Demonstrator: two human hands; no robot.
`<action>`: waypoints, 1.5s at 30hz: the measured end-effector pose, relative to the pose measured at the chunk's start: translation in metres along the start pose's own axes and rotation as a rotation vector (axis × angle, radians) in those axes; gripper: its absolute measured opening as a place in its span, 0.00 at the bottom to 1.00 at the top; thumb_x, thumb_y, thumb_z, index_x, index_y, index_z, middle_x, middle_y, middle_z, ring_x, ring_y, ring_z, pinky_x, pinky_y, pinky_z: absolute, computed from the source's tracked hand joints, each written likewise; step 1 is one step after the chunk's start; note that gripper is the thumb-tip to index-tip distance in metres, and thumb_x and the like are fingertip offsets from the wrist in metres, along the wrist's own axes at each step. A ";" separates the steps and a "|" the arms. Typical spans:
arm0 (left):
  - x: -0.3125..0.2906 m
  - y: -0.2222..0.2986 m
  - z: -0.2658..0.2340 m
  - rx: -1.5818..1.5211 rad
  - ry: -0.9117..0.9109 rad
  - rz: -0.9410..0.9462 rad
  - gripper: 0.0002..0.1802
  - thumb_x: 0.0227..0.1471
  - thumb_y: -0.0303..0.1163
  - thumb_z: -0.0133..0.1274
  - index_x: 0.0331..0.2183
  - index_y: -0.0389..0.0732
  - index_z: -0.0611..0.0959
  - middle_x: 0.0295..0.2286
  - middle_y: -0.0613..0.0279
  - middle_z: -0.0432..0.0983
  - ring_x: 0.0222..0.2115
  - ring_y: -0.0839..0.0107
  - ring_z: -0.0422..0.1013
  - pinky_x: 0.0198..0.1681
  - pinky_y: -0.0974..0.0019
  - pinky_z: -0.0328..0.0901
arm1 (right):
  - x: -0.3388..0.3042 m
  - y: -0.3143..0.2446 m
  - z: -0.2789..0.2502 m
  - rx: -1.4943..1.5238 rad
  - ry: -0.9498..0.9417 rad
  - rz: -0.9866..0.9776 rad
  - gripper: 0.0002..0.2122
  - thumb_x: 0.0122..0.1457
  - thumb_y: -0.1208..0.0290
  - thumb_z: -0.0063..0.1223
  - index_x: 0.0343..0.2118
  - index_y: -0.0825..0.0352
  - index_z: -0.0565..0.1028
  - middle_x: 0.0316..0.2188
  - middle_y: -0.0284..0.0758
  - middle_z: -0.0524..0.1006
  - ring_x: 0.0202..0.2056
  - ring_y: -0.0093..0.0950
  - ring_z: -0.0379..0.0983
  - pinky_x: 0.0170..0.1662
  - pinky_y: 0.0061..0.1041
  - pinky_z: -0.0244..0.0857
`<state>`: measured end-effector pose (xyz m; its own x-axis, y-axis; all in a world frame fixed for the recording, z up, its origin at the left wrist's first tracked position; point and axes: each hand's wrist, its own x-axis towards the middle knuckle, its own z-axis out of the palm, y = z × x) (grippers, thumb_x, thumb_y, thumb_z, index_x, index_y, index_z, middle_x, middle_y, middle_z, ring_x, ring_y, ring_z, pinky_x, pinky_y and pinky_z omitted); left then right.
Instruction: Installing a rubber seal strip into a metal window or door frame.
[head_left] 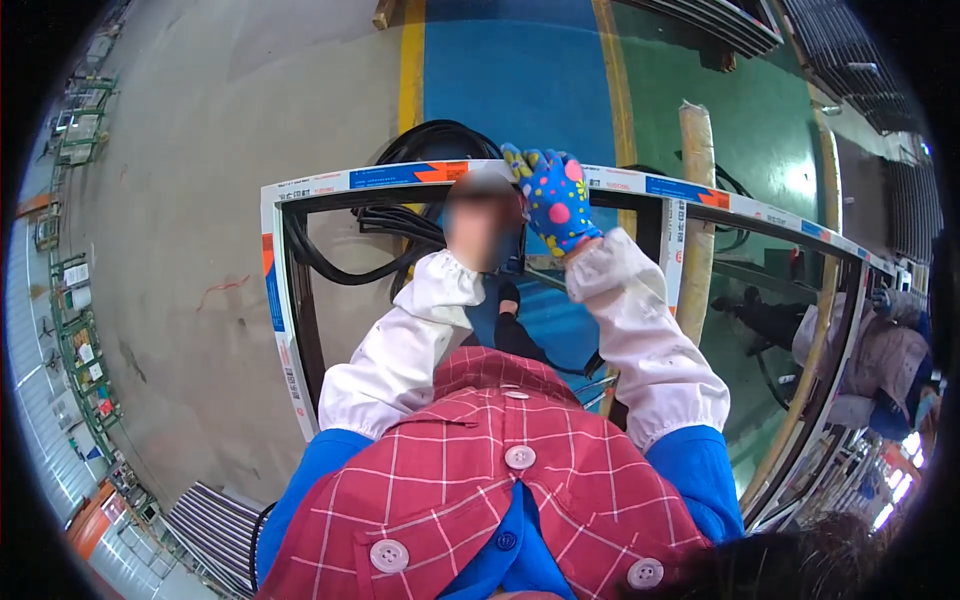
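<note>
A large window frame (640,183) covered in white, blue and orange printed film lies in front of me, with dark inner edges and an upright bar (673,245) dividing it. My right hand (560,200), in a blue glove with colourful flowers, has its fingers over the far rail and grips it. Beside it, just left, my left hand (484,225) reaches to the same rail. That hand is blurred, so its fingers cannot be made out. White sleeve covers (400,335) run up both forearms.
Coiled black hoses or strips (420,150) lie beyond and beneath the frame's left part. Wrapped poles (697,150) pass under its right part. Another person (880,360) is at the far right. Stacked metal profiles (215,525) lie lower left; racks (85,340) line the left side.
</note>
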<state>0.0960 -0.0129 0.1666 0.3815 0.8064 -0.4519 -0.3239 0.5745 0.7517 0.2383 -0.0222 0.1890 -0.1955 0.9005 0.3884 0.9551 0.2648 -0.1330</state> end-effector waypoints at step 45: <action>-0.067 -0.084 -0.289 0.502 0.444 0.496 0.38 0.38 0.25 0.61 0.52 0.38 0.63 0.43 0.58 0.66 0.45 0.66 0.64 0.51 0.69 0.57 | 0.073 -0.112 0.042 0.026 -0.067 0.013 0.18 0.43 0.61 0.59 0.37 0.63 0.73 0.30 0.35 0.73 0.35 0.36 0.69 0.36 0.35 0.60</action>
<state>-0.1529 -0.0750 -0.0055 -0.1149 0.9902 -0.0800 0.1004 0.0916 0.9907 0.1077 0.0282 0.1934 -0.1986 0.9246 0.3252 0.9516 0.2613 -0.1618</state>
